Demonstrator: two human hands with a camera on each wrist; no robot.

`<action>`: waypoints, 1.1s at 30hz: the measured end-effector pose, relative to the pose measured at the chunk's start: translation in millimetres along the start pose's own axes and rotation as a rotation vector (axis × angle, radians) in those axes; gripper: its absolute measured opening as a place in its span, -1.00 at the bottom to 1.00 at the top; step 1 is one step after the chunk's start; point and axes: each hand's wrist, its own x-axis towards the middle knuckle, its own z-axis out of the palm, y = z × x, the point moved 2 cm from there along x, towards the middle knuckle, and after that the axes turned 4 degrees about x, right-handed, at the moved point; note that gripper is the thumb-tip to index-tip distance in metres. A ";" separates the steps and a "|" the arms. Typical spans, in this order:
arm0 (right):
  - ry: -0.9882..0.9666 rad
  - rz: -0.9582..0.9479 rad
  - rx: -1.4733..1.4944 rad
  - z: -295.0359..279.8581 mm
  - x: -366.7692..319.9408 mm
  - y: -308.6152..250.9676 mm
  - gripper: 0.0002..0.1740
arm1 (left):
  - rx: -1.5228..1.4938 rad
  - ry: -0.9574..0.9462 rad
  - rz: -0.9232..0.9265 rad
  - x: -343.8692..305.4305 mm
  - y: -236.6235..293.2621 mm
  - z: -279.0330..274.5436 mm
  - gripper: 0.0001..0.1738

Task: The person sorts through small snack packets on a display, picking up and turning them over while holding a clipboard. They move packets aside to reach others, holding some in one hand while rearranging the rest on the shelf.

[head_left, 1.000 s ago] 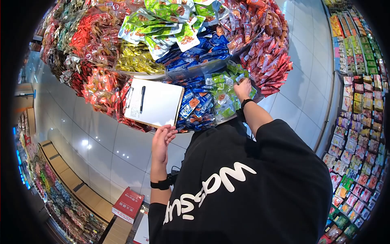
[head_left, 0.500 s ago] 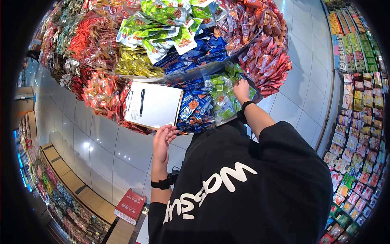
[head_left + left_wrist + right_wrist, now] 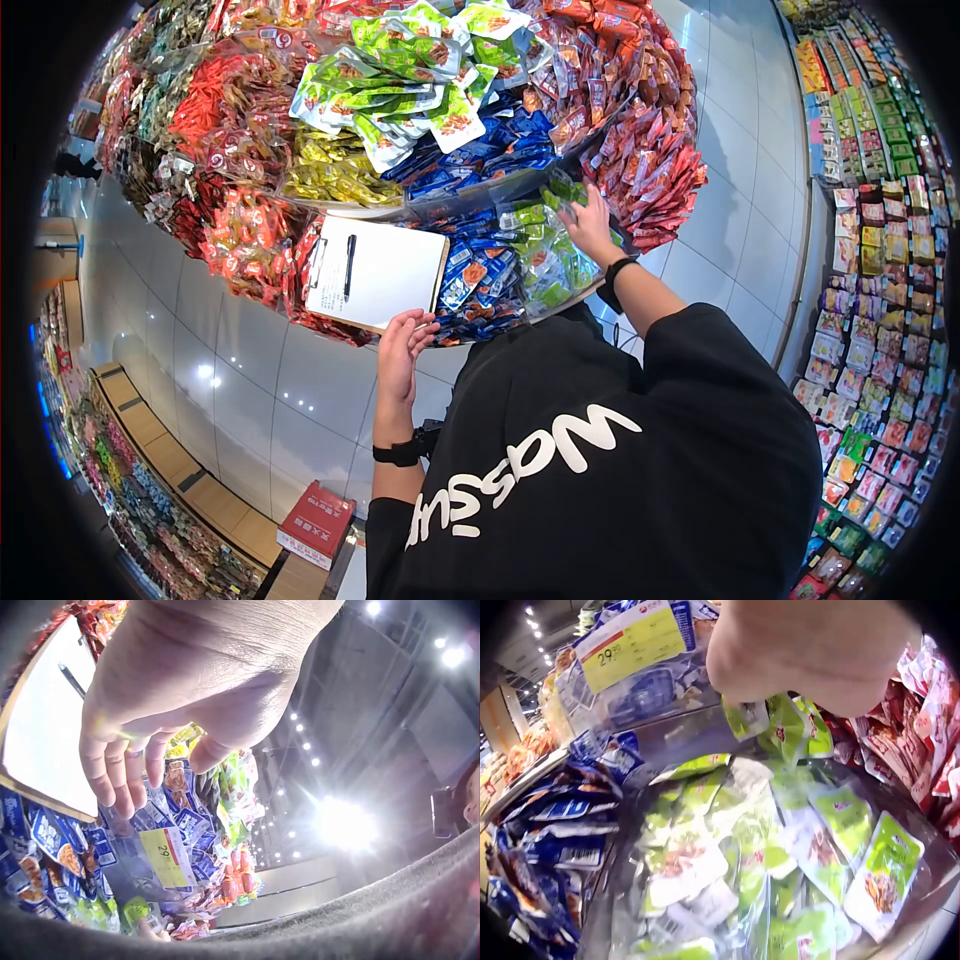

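Green snack packets point(image 3: 548, 262) fill a clear bin at the display's front right. Over the bin's back part is my right hand point(image 3: 592, 228), thumb and fingers spread beside green packets. In the right wrist view the hand point(image 3: 817, 656) is above upright green packets point(image 3: 791, 727); its fingertips are hidden. A clipboard point(image 3: 395, 265) with white paper and a black pen point(image 3: 349, 268) lies on the display, left of blue packets point(image 3: 485, 275). My left hand point(image 3: 402, 355) is at its lower right corner, fingers loosely bent and holding nothing; the left wrist view shows the hand point(image 3: 187, 682) beside it.
Larger green-and-white packets point(image 3: 400, 95) are heaped on the upper tier, above a clear divider. Red packets point(image 3: 655, 170) border the bin on the right. A yellow price tag point(image 3: 634, 646) is on the divider. Stocked shelves point(image 3: 880, 300) stand at the far right.
My right hand has shifted slightly toward the back left of the green packets, and its thumb and fingers have spread apart. The left hand has stayed beside the clipboard.
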 end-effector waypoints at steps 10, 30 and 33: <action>-0.233 0.119 0.057 14.8 23.8 19.1 -0.70 | -0.018 0.007 0.046 -3.0 3.2 -4.9 -0.61; -0.725 0.546 1.606 -182.4 -6.6 -146.4 -0.61 | -0.112 -0.351 0.245 18.8 21.3 118.8 -0.64; -0.690 0.493 1.539 -201.9 -2.1 -119.9 -0.61 | -0.220 -0.326 0.314 6.2 34.3 139.0 -0.68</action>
